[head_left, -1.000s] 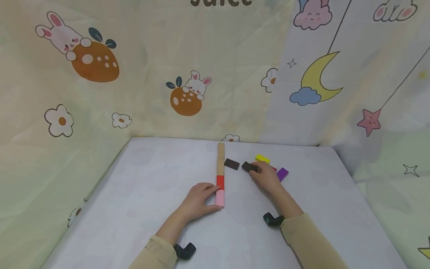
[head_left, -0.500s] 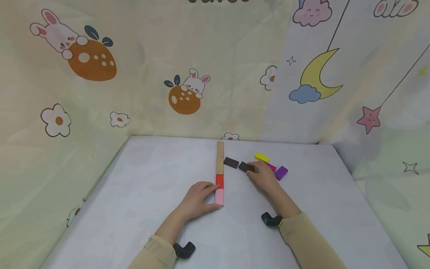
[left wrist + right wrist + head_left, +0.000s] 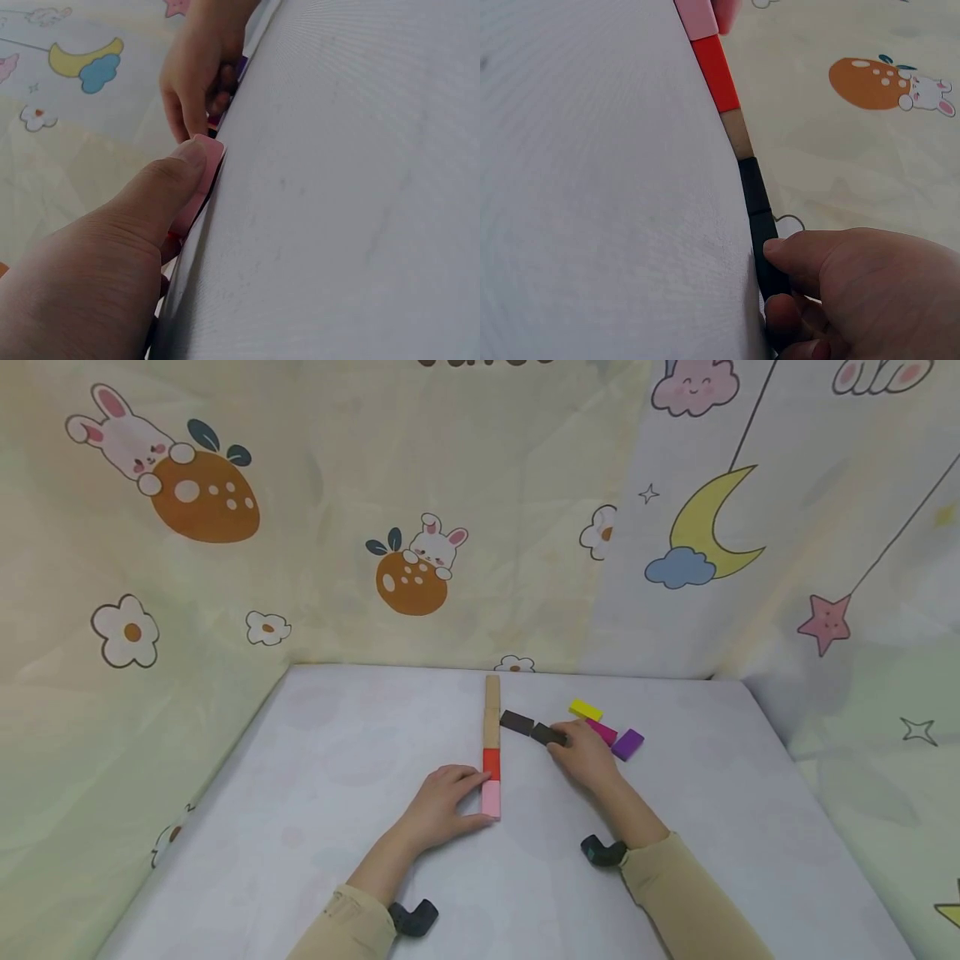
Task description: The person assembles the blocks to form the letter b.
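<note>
A straight row of flat blocks runs away from me in the head view: a pink block (image 3: pixel 491 801) nearest, then a red block (image 3: pixel 491 762) and two plain wooden blocks (image 3: pixel 491 727). My left hand (image 3: pixel 441 808) holds the near end of this row, thumb against the pink block and fingertips at the red one. A black block (image 3: pixel 517 722) slants off to the right from the row's wooden part. Beyond its right end, my right hand (image 3: pixel 587 756) pinches a second black block (image 3: pixel 547 734), the two ends meeting or nearly so.
Right of the right hand lie a yellow block (image 3: pixel 586 709), a magenta block (image 3: pixel 602 732) and a purple block (image 3: pixel 628 744). The white tabletop (image 3: pixel 300 760) ends at a printed cloth backdrop (image 3: pixel 510 568) behind and at the sides.
My right hand has slid its black block leftward, narrowing the gap to the other black block. More of the magenta block shows. The left hand keeps its place on the row.
</note>
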The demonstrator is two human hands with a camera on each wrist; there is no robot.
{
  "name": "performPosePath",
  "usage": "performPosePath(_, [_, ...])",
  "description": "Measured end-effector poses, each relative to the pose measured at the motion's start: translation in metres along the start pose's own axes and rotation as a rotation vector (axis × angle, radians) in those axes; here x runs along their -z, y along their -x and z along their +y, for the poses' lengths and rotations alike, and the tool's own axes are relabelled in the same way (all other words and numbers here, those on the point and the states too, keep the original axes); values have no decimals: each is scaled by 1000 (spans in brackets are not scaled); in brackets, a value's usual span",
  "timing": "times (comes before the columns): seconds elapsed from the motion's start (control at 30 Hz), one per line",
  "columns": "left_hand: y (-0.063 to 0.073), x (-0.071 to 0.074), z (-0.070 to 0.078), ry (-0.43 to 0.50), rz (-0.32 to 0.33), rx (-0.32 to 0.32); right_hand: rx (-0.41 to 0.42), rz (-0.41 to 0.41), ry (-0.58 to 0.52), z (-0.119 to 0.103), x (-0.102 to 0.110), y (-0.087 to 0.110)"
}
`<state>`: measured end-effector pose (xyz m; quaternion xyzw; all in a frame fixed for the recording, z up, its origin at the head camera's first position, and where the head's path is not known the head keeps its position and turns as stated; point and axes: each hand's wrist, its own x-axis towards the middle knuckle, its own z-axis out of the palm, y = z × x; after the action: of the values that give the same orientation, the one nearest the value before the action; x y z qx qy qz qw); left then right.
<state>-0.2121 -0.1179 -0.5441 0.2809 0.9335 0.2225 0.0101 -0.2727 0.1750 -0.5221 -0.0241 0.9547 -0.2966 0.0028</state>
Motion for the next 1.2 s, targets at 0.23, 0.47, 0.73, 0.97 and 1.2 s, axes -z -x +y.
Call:
performPosePath(0.23, [-2, 0, 1, -3, 0, 0, -36, 3, 12, -2, 1, 0])
performPosePath(0.47, [-2, 0, 0, -12, -7, 4, -45, -1, 13, -1, 0, 0])
performPosePath(0.73, [-2, -2, -1, -9, -3, 4, -36, 2, 22, -3, 0, 1])
performPosePath(0.97, [0, 0, 2, 1, -5, 20, -45, 0, 29, -1, -1, 1])
performPosePath(1.2, [0, 1, 4, -3, -1, 22, -42, 5, 28, 0, -2, 0])
